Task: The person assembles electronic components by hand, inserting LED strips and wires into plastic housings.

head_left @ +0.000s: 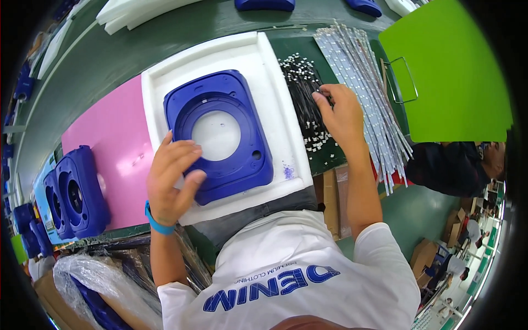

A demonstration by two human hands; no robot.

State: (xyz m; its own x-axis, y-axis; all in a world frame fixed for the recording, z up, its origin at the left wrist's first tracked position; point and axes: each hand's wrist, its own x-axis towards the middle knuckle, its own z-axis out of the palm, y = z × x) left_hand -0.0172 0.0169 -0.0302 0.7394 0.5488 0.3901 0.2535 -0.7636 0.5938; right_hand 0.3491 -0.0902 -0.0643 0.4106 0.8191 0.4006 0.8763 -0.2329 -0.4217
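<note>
Head: blue housing (249, 126) partly under spread left hand (170, 179); right hand (344, 115) pinches black cables (303, 99).

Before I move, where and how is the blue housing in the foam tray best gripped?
Probably by the blue housing's right outer edge, with the right hand from the right: the housing lies flat, with more bare floor of the white foam tray showing there than on its left.

Green floor (426, 208), green workbench (113, 69), cardboard boxes (422, 257)
</note>
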